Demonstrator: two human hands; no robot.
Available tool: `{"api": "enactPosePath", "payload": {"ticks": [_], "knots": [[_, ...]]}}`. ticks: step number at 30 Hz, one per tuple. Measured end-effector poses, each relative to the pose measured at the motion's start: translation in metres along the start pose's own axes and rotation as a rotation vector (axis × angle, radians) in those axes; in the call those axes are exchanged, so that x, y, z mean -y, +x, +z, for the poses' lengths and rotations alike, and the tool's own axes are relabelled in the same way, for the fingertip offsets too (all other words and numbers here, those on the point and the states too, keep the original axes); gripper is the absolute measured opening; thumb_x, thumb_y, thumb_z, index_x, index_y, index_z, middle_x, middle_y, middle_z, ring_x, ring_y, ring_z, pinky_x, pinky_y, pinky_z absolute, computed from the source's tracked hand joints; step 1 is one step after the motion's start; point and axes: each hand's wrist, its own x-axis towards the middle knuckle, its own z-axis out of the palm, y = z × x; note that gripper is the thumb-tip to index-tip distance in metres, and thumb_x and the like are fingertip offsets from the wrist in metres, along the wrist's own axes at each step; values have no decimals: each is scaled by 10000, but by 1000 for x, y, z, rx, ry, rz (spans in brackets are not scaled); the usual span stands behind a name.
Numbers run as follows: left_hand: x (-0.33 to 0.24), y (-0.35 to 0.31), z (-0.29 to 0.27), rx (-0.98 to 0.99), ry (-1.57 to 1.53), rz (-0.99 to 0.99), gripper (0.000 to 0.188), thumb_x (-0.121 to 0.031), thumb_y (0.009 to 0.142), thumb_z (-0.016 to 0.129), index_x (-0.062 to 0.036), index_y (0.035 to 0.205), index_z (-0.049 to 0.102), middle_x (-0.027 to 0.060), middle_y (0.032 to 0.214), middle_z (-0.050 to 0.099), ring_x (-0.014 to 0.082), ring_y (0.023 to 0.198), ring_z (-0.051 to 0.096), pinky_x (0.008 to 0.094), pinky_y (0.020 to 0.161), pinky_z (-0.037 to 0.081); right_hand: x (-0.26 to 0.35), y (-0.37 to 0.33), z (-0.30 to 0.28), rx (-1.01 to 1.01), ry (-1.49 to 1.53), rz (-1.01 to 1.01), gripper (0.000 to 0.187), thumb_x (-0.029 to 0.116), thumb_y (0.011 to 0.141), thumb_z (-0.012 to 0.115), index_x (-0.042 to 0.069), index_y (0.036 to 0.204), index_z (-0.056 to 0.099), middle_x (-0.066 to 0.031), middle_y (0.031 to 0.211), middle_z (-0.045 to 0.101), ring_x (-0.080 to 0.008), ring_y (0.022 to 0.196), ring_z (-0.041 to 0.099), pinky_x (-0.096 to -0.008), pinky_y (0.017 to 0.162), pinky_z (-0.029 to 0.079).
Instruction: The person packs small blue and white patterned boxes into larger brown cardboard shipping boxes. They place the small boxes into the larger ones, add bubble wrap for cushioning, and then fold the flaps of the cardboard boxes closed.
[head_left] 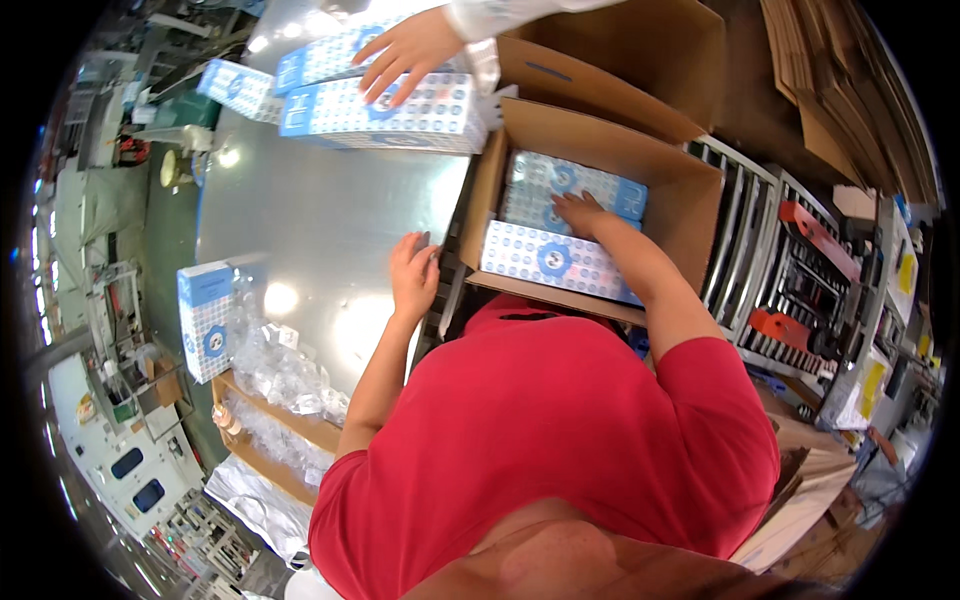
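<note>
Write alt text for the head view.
The right hand reaches into an open brown cardboard carton of blue-and-white patterned boxes. The left hand is at the edge of a shiny metal table; another person's hand touches similar boxes.

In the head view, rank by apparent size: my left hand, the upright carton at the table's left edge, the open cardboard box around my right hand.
1. Open cardboard box, clearly largest
2. Upright carton
3. Left hand
</note>
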Motion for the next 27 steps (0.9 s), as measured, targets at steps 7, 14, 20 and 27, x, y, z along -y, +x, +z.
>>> {"api": "enactPosePath", "payload": {"ticks": [7,14,20,27], "knots": [[48,78,-46,-171,-194,-195,284,-104,827,600,-44,1104,598,142,1252,519,308,1175,480,400,936,418,40,24,-61,138,116,-199,276,144,776,540,120,1021,667,-144,980,655,-330,923,618,-414,779,481],[41,150,-35,68,-1388,-880,993,-566,779,632,-113,1459,66,246,1479,89,384,1339,226,637,900,393,149,12,-308,-1089,162,-447,427,154,765,619,111,1182,538,-156,1059,612,-322,989,580,-386,828,470],[-8,184,-22,-1,-1555,-897,987,-454,855,605,-273,1429,-177,175,1502,34,419,1366,92,716,871,328,108,88,-388,-580,-217,71,902,431,653,746,128,1401,342,-206,1225,541,-339,1213,460,-391,959,403],[120,181,-93,45,-954,-490,715,-299,941,501,-96,1473,68,165,1458,270,251,1292,353,334,1008,370,112,102,-311,480,730,-402,798,598,784,606,37,1328,446,-171,1270,527,-268,1127,548,-347,908,481]]}}
